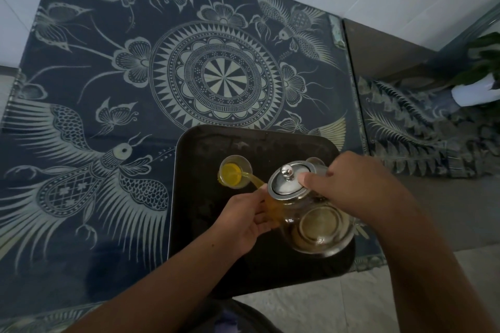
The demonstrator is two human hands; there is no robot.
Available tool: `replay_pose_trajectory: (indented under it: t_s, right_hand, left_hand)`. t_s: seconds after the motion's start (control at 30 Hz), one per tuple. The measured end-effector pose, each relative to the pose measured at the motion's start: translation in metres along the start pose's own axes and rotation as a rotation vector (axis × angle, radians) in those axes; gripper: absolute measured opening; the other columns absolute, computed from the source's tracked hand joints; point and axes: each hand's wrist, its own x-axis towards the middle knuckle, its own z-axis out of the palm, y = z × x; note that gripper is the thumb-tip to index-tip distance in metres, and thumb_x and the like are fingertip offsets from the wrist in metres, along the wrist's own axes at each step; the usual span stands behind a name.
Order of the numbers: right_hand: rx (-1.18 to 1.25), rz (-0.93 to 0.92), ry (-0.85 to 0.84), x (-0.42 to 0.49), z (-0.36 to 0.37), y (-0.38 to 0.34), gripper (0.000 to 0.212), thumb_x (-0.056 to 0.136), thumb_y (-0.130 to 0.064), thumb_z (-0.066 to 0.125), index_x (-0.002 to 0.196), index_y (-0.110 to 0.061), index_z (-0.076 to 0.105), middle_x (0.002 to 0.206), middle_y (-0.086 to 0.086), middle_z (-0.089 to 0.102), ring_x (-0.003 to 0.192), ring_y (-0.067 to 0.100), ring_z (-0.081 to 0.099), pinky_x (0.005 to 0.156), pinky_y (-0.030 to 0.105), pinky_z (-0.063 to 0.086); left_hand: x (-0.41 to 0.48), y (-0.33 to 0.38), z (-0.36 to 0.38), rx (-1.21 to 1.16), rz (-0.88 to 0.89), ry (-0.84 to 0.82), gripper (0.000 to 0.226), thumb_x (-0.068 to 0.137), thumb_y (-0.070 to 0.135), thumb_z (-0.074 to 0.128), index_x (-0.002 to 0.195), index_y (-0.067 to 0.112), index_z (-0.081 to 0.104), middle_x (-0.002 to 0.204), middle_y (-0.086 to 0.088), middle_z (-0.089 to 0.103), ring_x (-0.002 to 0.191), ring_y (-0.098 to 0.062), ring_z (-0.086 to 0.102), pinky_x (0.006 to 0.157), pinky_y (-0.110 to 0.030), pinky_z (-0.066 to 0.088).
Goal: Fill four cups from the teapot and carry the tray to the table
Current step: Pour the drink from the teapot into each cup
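A dark tray sits on the patterned table, its near edge hanging over the table's front. A small glass cup stands on the tray's left part with yellow tea in it. The glass teapot is tilted left, and a stream of tea runs from its spout into that cup. My right hand grips the teapot from the right with one finger pressing on the metal lid. My left hand holds the teapot's left side under the spout. Another cup's rim peeks out behind the lid. Other cups are hidden.
The table top is dark blue with pale bird and flower patterns under glass. A second glass-topped surface adjoins on the right, carrying a white pot with a green plant. Pale floor tiles lie around. A dark stool or clothing shows at the bottom.
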Motion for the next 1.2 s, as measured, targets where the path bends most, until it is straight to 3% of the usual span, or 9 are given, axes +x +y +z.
replay_pose_trajectory:
  t_s: [0.53,0.73,0.93,1.07,1.2]
  right_hand:
    - [-0.012,-0.007,0.012,-0.003,0.001,-0.002,0.056,0.084,-0.065,0.060,0.059,-0.017,0.044,0.059,0.000,0.047,0.056,0.014,0.048,0.051,0.028,0.030]
    - [0.064,-0.035,0.006,-0.002,0.003,0.015,0.057,0.083,-0.064,0.060,0.057,-0.016,0.045,0.055,-0.001,0.045,0.050,0.012,0.043,0.052,0.028,0.031]
    - [0.236,-0.073,0.051,-0.013,0.016,0.044,0.059,0.081,-0.061,0.062,0.050,-0.014,0.047,0.046,0.000,0.039,0.045,0.013,0.040,0.055,0.032,0.034]
    - [0.343,-0.104,0.104,-0.017,0.032,0.065,0.057,0.081,-0.063,0.063,0.054,-0.014,0.053,0.049,0.003,0.044,0.046,0.015,0.045,0.055,0.032,0.038]
    - [0.434,-0.130,0.149,-0.022,0.042,0.079,0.058,0.081,-0.062,0.063,0.052,-0.013,0.053,0.045,-0.001,0.043,0.043,0.010,0.043,0.052,0.029,0.037]
  left_hand:
    - [-0.006,0.003,-0.004,0.012,-0.006,-0.016,0.030,0.105,0.026,0.052,0.114,0.006,0.073,0.092,-0.012,0.080,0.075,-0.020,0.078,0.062,-0.032,0.059]
    - [-0.009,0.004,0.001,0.088,0.056,0.004,0.030,0.105,0.026,0.053,0.108,0.005,0.074,0.091,-0.012,0.079,0.079,-0.021,0.076,0.079,-0.038,0.057]
    - [-0.012,0.000,0.013,0.220,0.124,0.088,0.030,0.104,0.030,0.055,0.114,0.007,0.072,0.096,-0.012,0.081,0.088,-0.023,0.074,0.101,-0.046,0.053]
    - [-0.013,-0.003,0.019,0.277,0.189,0.156,0.026,0.102,0.030,0.060,0.107,0.008,0.072,0.081,-0.004,0.078,0.084,-0.022,0.072,0.094,-0.043,0.057]
    - [-0.015,-0.006,0.022,0.360,0.267,0.220,0.025,0.101,0.029,0.062,0.107,0.007,0.071,0.094,-0.010,0.074,0.090,-0.025,0.071,0.087,-0.039,0.057]
